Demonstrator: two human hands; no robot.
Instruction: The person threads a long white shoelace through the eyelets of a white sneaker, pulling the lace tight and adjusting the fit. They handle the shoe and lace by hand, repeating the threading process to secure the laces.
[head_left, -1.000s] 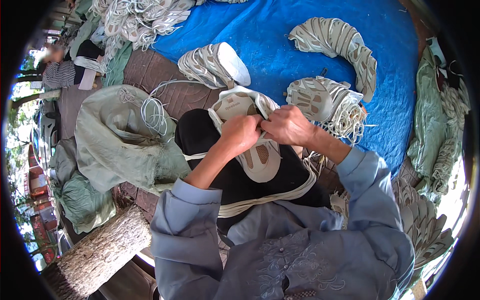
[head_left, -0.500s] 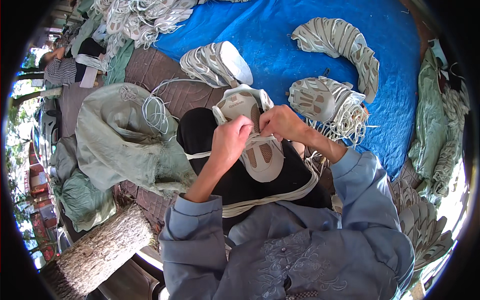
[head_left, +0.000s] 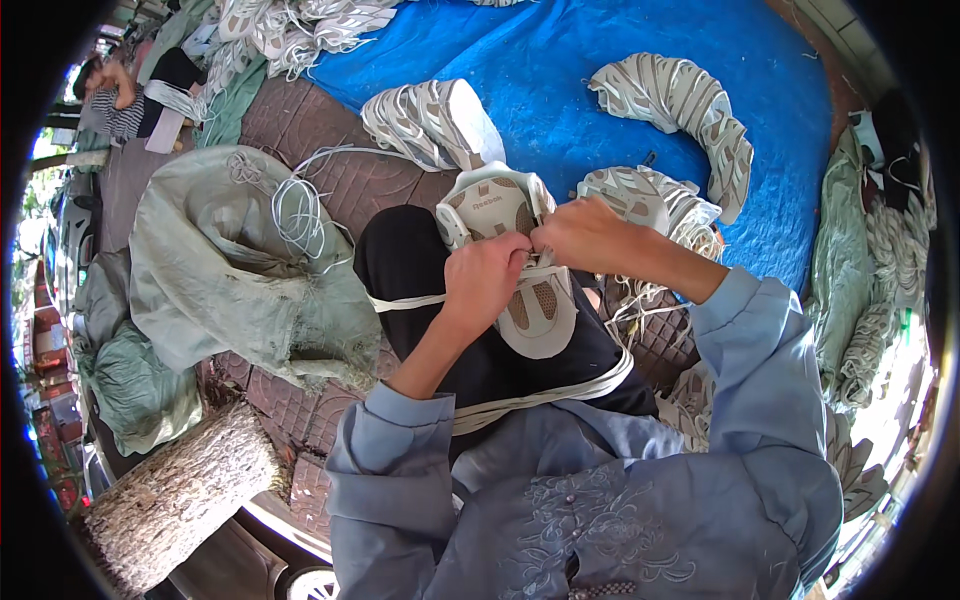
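A white-and-beige sneaker upper (head_left: pixel 538 325) lies over my black-clad knee, its toe toward me and its tongue and collar away. Both my hands meet above its lacing, thumbs and fingers pinched together. My left hand (head_left: pixel 487 278) is closed on a white shoelace at the left side of the eyelets. Close against it, my right hand (head_left: pixel 588 236) is closed at the right side, also on the lace; its fingertips partly hide the lace. A bundle of pale laces (head_left: pixel 545 398) stretches across my lap, and a white band (head_left: pixel 405 302) crosses the black cloth.
Stacked uppers (head_left: pixel 425 125) stand ahead, with a curved row (head_left: pixel 690 95) and another stack (head_left: pixel 625 195) on the blue tarp (head_left: pixel 540 60). A pale green sack (head_left: pixel 200 270) with loose laces lies left, beside a stone block (head_left: pixel 185 495). Another person (head_left: pixel 120 105) sits far left.
My hands have come closer together over the lacing, the right one moving slightly up. The camera view has shifted a little, and the upper sits slightly further right.
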